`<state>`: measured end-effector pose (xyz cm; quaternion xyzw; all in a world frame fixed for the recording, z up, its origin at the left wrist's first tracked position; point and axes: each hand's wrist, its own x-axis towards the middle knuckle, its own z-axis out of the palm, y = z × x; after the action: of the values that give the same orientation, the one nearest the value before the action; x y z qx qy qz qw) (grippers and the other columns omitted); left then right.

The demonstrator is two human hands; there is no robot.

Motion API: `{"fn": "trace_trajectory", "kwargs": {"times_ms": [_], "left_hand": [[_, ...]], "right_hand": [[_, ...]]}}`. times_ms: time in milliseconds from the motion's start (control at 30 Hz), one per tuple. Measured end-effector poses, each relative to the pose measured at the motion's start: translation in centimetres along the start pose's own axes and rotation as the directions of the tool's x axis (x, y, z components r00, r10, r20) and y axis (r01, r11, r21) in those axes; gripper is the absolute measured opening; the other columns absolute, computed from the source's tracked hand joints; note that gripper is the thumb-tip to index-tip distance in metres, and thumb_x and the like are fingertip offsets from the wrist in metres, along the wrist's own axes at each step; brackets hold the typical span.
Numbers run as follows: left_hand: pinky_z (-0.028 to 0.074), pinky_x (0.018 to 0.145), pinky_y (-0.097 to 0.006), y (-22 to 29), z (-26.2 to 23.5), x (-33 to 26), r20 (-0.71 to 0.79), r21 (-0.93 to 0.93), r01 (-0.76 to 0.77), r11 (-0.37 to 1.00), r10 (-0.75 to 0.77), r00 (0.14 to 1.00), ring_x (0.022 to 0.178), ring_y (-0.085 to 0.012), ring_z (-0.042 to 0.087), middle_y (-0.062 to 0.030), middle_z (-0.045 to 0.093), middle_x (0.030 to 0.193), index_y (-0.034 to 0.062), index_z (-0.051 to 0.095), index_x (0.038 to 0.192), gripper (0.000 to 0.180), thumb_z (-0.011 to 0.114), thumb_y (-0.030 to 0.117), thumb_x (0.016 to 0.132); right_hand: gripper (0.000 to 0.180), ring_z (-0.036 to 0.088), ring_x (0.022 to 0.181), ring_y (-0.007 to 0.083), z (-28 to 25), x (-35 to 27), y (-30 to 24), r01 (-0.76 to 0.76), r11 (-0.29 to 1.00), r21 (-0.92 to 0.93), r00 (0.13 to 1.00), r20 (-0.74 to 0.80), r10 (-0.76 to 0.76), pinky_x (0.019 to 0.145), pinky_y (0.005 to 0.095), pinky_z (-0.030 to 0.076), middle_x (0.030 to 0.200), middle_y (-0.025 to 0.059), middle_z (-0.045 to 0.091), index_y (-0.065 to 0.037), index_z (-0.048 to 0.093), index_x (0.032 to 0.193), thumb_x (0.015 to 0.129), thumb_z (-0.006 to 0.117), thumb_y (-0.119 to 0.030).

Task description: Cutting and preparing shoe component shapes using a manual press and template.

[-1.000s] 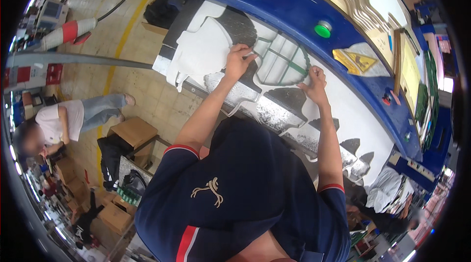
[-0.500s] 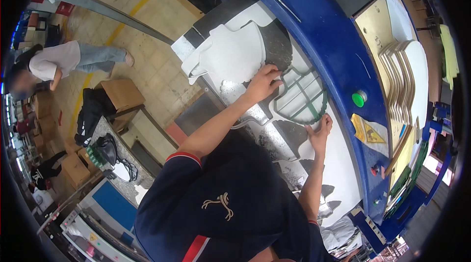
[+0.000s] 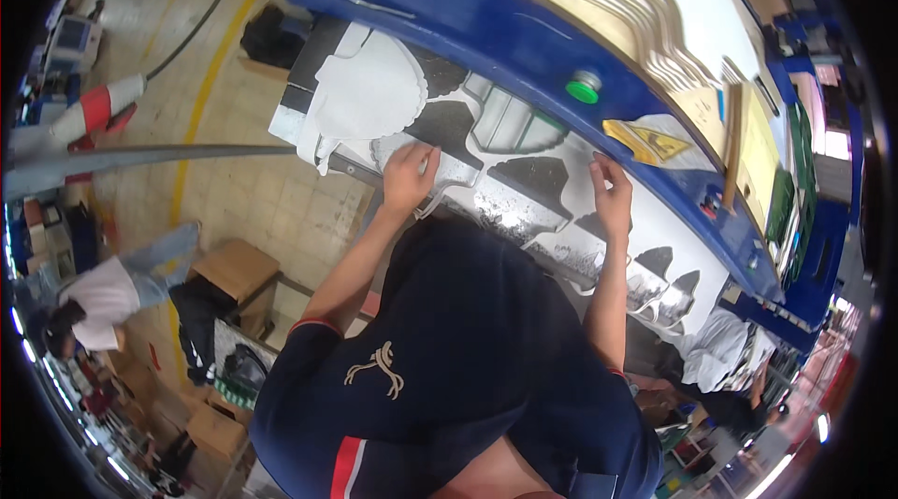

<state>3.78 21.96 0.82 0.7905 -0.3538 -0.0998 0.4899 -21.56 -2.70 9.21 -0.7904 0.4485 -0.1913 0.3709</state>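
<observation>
The left hand curls its fingers loosely, the right hand parts thumb and fingers slightly; both appear empty. Between and beyond them, a green cutter lies on the white sheet. Several gaps are cut, pieces lie beyond the left fingers; plain sheet remains beside the right.

1. The pale tiled floor is crossed by a yellow line.
2. Brown cardboard boxes are set at the left.
3. The floor is partly hidden by a grey bar.
4. Bright lamps are seen near the lower rim.
</observation>
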Motion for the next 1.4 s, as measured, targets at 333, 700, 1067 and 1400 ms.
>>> {"fn": "trace_trajectory", "kwargs": {"times_ms": [333, 700, 1067, 1400], "left_hand": [[0.041, 0.064, -0.039, -2.2, 0.8, -3.5, -0.001, 0.273, -0.402, 0.874, 0.419, 0.908, 0.07, -0.0254, 0.056, -0.0046, 0.057, 0.065, 0.0079, 0.061, 0.059, 0.023, 0.066, 0.019, 0.079], [0.042, 0.065, -0.038, -2.3, 1.6, -3.4, -0.04, 0.282, -0.37, 0.885, 0.396, 0.917, 0.07, -0.0242, 0.056, -0.0032, 0.058, 0.065, 0.0101, 0.059, 0.054, 0.019, 0.066, 0.018, 0.071], [0.046, 0.07, -0.044, -1.2, 0.5, -2.7, 0.218, 0.291, -0.187, 0.938, 0.125, 0.968, 0.073, -0.0304, 0.061, -0.0078, 0.061, 0.07, 0.0066, 0.06, 0.061, 0.02, 0.067, 0.019, 0.075], [0.035, 0.098, -0.042, -1.1, 4.7, 0.8, 0.227, 0.175, -0.165, 0.971, 0.123, 0.966, 0.117, -0.0299, 0.043, -0.0088, 0.047, 0.128, 0.0085, 0.056, 0.128, 0.07, 0.08, 0.036, 0.068]], "right_hand": [[0.03, 0.048, 0.048, 0.0069, 1.6, -4.0, -12.6, 0.304, 0.949, 0.087, 0.934, -0.225, -0.278, 0.048, 0.0233, 0.038, 0.054, 0.0024, 0.059, 0.001, 0.069, 0.074, 0.091, 0.067, -0.025], [0.031, 0.041, 0.051, 0.0028, 2.5, -3.0, -13.5, 0.276, 0.959, 0.068, 0.939, -0.23, -0.254, 0.047, 0.0214, 0.035, 0.053, -0.0019, 0.052, 0.002, 0.066, 0.07, 0.085, 0.076, -0.024], [0.028, 0.057, 0.071, 0.012, 3.4, -2.6, -0.2, -0.011, 0.997, 0.071, 0.997, -0.07, 0.016, 0.063, 0.0262, 0.045, 0.077, 0.005, 0.064, 0.0, 0.067, 0.102, 0.083, 0.075, -0.019], [0.084, 0.043, 0.119, 0.0314, 6.6, 3.8, 6.3, 0.219, 0.954, -0.204, 0.956, 0.242, -0.167, 0.104, 0.04, 0.035, 0.123, 0.0131, 0.048, -0.006, 0.051, 0.135, 0.061, 0.088, -0.02]]}}
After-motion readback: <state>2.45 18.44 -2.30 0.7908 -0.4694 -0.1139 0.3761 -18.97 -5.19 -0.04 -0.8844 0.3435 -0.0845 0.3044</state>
